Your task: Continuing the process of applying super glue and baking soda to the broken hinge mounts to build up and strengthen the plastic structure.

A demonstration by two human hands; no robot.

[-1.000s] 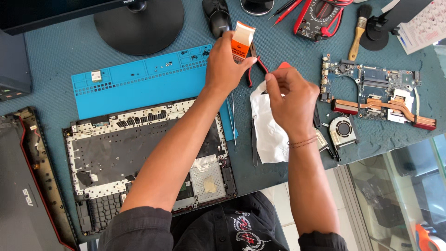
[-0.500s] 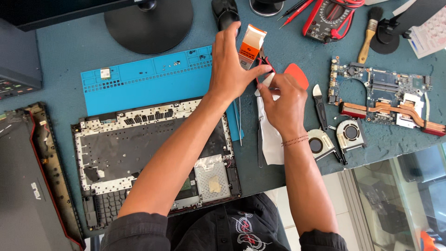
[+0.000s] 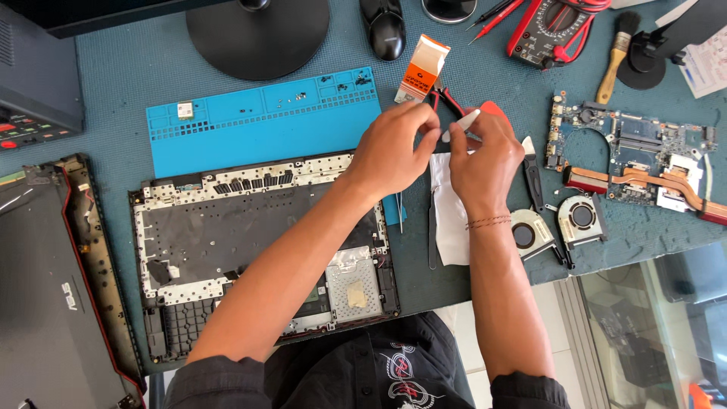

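Our left hand (image 3: 397,148) and right hand (image 3: 485,155) pinched a small white tube (image 3: 462,125) together above the white cloth (image 3: 450,220), mid-worktop | laptop base (image 3: 250,242) stripped, motherboard (image 3: 632,155) and fans (image 3: 556,227) out | reassembly seemingly left.

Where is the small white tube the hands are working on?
In the head view, the small white tube sits right of centre between the left hand and right hand, above the white cloth.
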